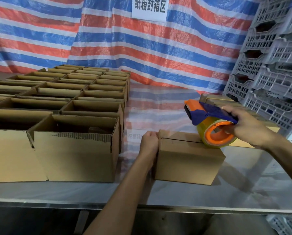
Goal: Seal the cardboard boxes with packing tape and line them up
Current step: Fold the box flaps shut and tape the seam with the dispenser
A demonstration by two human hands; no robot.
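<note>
Near steel table (243,192) front edge: small closed brown cardboard box (189,160), seam looks untaped; my left hand (149,140) grips its left end; right hand (247,128) clutches orange-and-blue tape dispenser (209,119), roll on box top; many open cartons (74,106) left unsealed; apparently sealed boxes (216,99) far right.

Your left hand (149,141) curls against the left end of the small closed brown cardboard box (187,160), knuckles at its top edge beside the flap seam. Your right hand (248,126) grips the blue-and-orange plastic tape dispenser (211,114). Just below that grip, the yellowish clear tape roll (201,131) touches the box top. Left of your left-hand grip stand open-topped brown cartons (74,150). Beyond your right-hand grip rise stacked grey plastic crates (274,73).
</note>
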